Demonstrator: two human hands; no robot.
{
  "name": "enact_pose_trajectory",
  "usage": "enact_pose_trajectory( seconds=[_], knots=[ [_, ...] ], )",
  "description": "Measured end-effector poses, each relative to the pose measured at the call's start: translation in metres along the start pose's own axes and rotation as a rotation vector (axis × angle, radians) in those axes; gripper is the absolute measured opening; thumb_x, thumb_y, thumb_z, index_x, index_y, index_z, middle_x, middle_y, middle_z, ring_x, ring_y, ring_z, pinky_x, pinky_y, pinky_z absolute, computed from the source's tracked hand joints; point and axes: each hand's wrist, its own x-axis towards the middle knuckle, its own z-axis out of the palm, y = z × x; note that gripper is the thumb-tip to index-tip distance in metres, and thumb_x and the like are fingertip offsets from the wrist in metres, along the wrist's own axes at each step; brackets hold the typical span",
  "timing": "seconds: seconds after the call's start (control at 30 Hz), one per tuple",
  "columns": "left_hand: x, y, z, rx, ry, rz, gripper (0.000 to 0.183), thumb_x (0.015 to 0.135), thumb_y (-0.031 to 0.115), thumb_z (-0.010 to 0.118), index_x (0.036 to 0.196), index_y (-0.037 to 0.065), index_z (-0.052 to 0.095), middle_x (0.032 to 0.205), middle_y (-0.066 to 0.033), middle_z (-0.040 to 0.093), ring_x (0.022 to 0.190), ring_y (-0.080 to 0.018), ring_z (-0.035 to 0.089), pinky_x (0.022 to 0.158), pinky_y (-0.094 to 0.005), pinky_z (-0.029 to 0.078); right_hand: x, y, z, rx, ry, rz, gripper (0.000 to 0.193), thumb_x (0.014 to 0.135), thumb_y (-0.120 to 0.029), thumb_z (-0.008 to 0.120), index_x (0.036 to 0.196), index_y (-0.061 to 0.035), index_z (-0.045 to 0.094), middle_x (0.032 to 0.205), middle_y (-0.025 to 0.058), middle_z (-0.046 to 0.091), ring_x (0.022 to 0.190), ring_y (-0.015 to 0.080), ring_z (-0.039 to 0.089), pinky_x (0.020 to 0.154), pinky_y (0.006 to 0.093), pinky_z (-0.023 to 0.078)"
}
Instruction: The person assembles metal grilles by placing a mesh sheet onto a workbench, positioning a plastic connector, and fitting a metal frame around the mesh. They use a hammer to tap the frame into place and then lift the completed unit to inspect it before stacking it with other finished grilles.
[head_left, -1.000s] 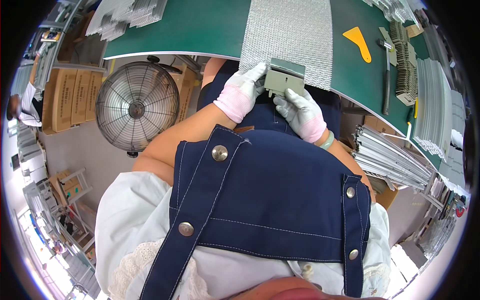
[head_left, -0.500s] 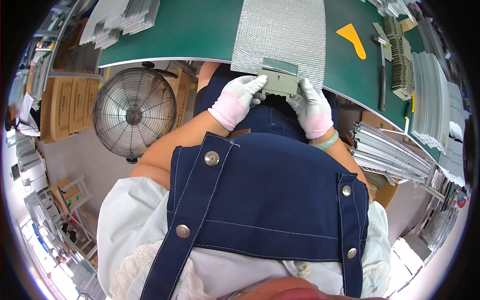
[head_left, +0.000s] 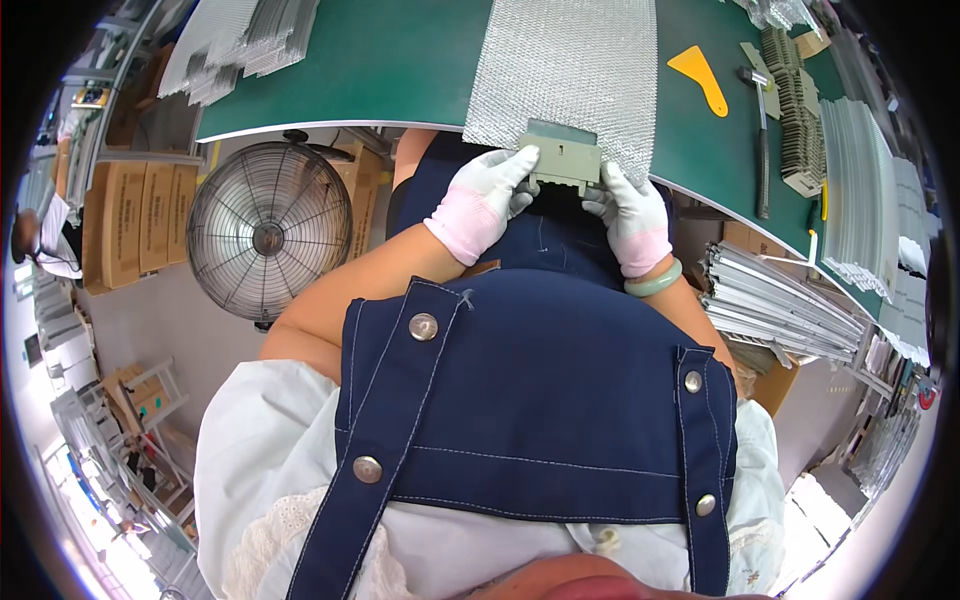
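Grey plastic bracket [head_left: 562, 160], flat and notched along its lower side, sits at the near edge of the desk [head_left: 380, 60], held between both my gloved hands right where the silver mesh sheet [head_left: 570, 60] hangs over that edge. My left hand [head_left: 480, 200] pinches the bracket's left end with fingers closed on it; my right hand [head_left: 632, 215] is clamped on the right end the same way. The bracket's top edge meets or overlaps the mesh's near border, though I cannot tell whether it is clipped on or only pressed against it.

As I judge it, the piece is lined up with the mesh but not seated, so the fitting itself is what remains; nothing else looks attached to this sheet along its near border.

Counting what I can see: one bracket in hand, one mesh sheet laid out, one yellow scraper [head_left: 700, 75] toward the desk's far right, and one hammer [head_left: 760, 150] lying just beyond it. A row of grey parts [head_left: 795, 110] stands by the right edge, too many and too packed to count. One round fan [head_left: 268, 232] stands on the floor below the desk's left part.
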Motion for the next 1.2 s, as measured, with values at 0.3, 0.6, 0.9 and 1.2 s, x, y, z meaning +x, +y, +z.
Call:
enact_pose_trajectory(
  seconds=[0.3, 0.6, 0.9, 1.2],
  knots=[
    [0.002, 0.12, 0.013, 1.588, -0.123, 0.725, 0.038, 0.092, 0.036, 0.059, 0.096, 0.0, 0.072, 0.088, -0.017, 0.07, 0.083, -0.0294, 0.067, 0.077, -0.0409, 0.053, -0.007, 0.009, 0.011, -0.123, -0.351, 0.296, 0.05, 0.095, -0.043, 0.063, 0.119, 0.0007, 0.057, 0.099, 0.0101, 0.064, 0.081, 0.0147, 0.064, 0.072, 0.0252, 0.052],
    [0.105, 0.101, 0.013, 2.098, -0.258, 1.275, 0.06, 0.09, 0.053, 0.054, 0.144, 0.028, 0.048, 0.151, -0.0125, 0.041, 0.137, -0.0398, 0.036, 0.116, -0.0512, 0.025, 0.016, 0.018, 0.05, 0.136, -0.191, 0.149, 0.04, 0.098, -0.042, 0.058, 0.103, -0.002, 0.059, 0.083, 0.0063, 0.062, 0.069, 0.0129, 0.06, 0.063, 0.0242, 0.049],
    [0.091, 0.115, 0.008, 1.563, 0.114, 1.201, 0.062, 0.086, 0.041, 0.063, 0.137, 0.007, 0.052, 0.138, -0.022, 0.051, 0.132, -0.0402, 0.042, 0.113, -0.0487, 0.031, -0.015, -0.077, 0.006, -0.507, -0.335, 0.248, 0.042, 0.096, -0.037, 0.06, 0.106, 0.0032, 0.063, 0.094, 0.0111, 0.067, 0.077, 0.015, 0.064, 0.067, 0.0263, 0.051],
    [0.13, 0.136, -0.037, 0.624, -0.171, 0.555, 0.045, 0.099, 0.032, 0.054, 0.134, 0.004, 0.053, 0.133, -0.0135, 0.057, 0.121, -0.0245, 0.055, 0.103, -0.0363, 0.043, 0.084, -0.105, -0.009, -1.057, 0.364, -0.496, 0.061, 0.088, -0.037, 0.064, 0.127, 0.0101, 0.055, 0.123, 0.0289, 0.061, 0.117, 0.0361, 0.06, 0.1, 0.0383, 0.046]
  ],
)
